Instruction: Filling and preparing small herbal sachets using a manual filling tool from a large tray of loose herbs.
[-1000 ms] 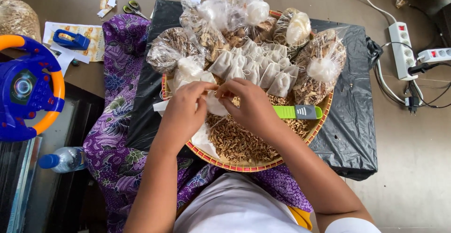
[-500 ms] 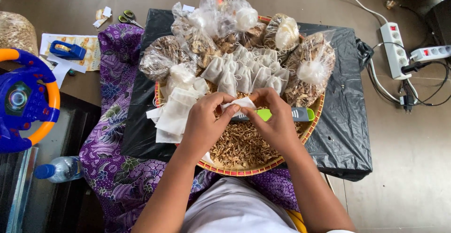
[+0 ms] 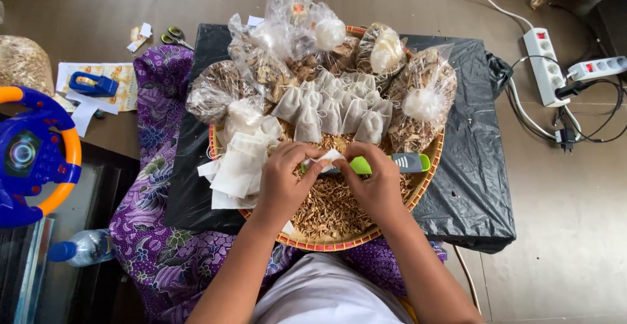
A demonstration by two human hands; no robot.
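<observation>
Both my hands pinch one small white paper sachet (image 3: 324,159) above the round woven tray (image 3: 428,167).

My left hand (image 3: 285,179) and right hand (image 3: 372,183) close fingertips on it from either side; the green-handled scoop (image 3: 392,163) lies crosswise just behind.

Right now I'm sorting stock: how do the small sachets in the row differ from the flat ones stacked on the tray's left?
The row sachets look plump and filled, standing close together along the tray's back; the stacked sachets lie flat, apparently empty, overlapping in a loose pile that overhangs the rim. Both are small, whitish pouches.
</observation>
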